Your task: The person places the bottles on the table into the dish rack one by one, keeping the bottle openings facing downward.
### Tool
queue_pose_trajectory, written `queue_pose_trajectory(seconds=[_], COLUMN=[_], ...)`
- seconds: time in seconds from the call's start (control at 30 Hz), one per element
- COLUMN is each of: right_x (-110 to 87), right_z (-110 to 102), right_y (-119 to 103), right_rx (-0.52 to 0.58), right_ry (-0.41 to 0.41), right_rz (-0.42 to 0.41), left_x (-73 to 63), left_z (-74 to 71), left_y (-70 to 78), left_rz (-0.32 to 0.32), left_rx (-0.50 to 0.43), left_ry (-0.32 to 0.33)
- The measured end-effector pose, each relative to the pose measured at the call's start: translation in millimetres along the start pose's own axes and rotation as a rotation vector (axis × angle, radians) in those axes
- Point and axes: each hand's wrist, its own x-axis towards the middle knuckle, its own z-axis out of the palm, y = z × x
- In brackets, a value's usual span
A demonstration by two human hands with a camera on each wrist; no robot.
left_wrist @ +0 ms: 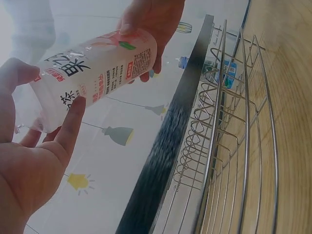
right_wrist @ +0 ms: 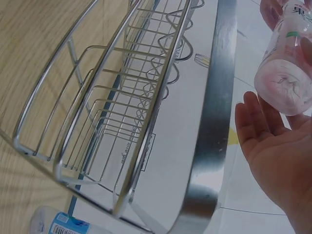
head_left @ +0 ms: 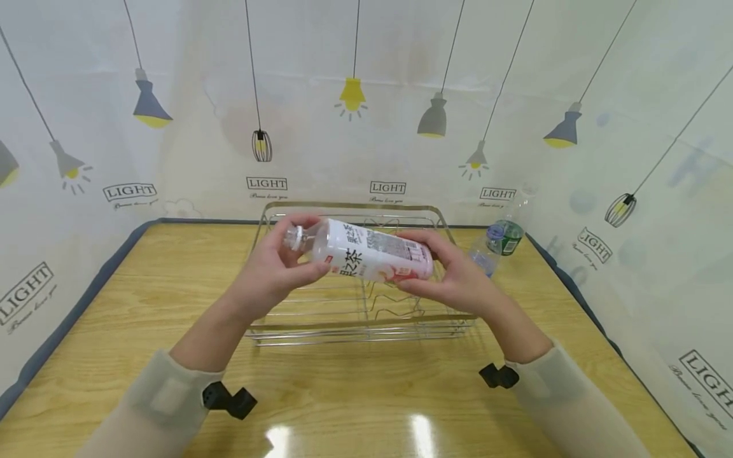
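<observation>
A clear plastic drink bottle (head_left: 375, 251) with a white and pink label is held level above a wire dish rack (head_left: 366, 326). My left hand (head_left: 280, 270) grips its neck end, thumb on the near side and fingers behind. At the base end my right hand (head_left: 458, 270) holds it between thumb and fingers. The left wrist view shows the bottle (left_wrist: 105, 73) tilted, with a left fingertip on the label. In the right wrist view, the bottle's pinkish base (right_wrist: 282, 85) faces the camera, above the right hand's (right_wrist: 282, 161) fingers.
Behind the right forearm stand a bottle with a blue cap (head_left: 494, 232) and a bottle with a green label (head_left: 509, 238). The wooden table (head_left: 366, 388) runs back to a lamp-printed curtain (head_left: 321, 152) that encloses it at the back and both sides.
</observation>
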Motion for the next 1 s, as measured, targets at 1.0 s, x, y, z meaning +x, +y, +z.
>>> queue_pose_trajectory(seconds=[1.0], right_x=[-3.4], right_z=[-4.4], right_y=[3.9], right_rx=[-0.1], right_ry=[0.102], right_rz=[-0.142], left_x=[1.3], left_z=[-1.6], left_y=[-1.4], left_rz=[0.373], left_rx=[0.854], left_ry=[-0.019])
